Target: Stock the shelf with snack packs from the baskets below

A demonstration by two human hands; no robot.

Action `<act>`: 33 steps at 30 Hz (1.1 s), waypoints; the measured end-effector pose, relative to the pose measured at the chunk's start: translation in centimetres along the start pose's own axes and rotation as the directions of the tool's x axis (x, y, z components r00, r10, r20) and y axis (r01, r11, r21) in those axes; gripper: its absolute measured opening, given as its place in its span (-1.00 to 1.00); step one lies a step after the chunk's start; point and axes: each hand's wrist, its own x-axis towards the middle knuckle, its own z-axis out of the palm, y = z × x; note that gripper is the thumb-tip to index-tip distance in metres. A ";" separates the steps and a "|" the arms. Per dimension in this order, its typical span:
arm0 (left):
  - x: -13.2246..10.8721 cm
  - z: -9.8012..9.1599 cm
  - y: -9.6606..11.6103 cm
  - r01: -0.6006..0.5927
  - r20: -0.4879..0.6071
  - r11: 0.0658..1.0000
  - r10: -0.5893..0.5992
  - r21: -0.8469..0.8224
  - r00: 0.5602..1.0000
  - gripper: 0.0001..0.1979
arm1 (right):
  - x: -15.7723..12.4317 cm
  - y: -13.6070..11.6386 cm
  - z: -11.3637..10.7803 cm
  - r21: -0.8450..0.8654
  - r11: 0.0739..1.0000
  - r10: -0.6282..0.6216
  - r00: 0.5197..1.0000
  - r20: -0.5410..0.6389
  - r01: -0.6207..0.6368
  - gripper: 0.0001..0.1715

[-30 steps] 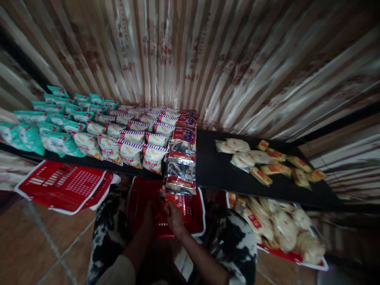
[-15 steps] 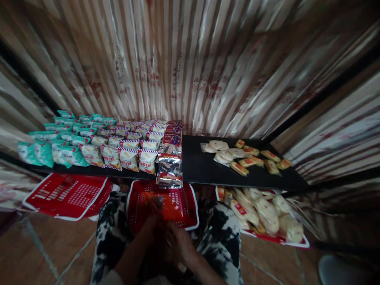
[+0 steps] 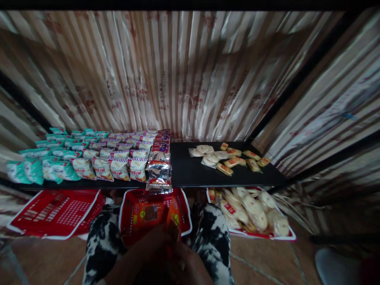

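Both my hands are low at the bottom centre, close together over my lap. My left hand (image 3: 148,247) and my right hand (image 3: 190,265) are closed around orange-red snack packets (image 3: 173,219) held just above a red basket (image 3: 184,206). More orange packets (image 3: 145,213) lie inside that basket. The fingers are dark and partly blurred. On the black shelf (image 3: 190,174) ahead, a column of red-and-silver packets (image 3: 159,166) runs front to back, right above the basket.
Left on the shelf lie rows of white-and-red packets (image 3: 118,158) and green packets (image 3: 44,162). Round cakes and small yellow bars (image 3: 228,158) sit at the right. Another red basket (image 3: 56,209) lies at the left, a tray of cakes (image 3: 255,209) at the right. A striped wall stands behind.
My hands drew back from the basket toward my lap, lifting orange-red packets out of it. The view has pulled back and tilted up, so the shelf looks smaller.
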 end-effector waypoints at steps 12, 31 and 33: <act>-1.2 5.6 8.7 -0.159 -0.105 0.975 0.143 -0.156 0.984 -0.52 | 0.0 1.3 -3.8 -0.194 0.958 -0.258 0.931 -0.257 0.212 -0.79; 6.6 6.2 17.9 -0.299 -0.435 0.935 0.193 -0.191 0.880 -0.61 | 19.0 9.8 -18.5 -0.644 0.738 -0.160 0.877 -0.453 -0.199 -0.50; 7.4 5.8 17.9 -0.303 -0.453 0.935 0.193 -0.184 0.871 -0.64 | 21.3 9.6 -19.4 -0.687 0.697 -0.140 0.902 -0.409 -0.203 -0.49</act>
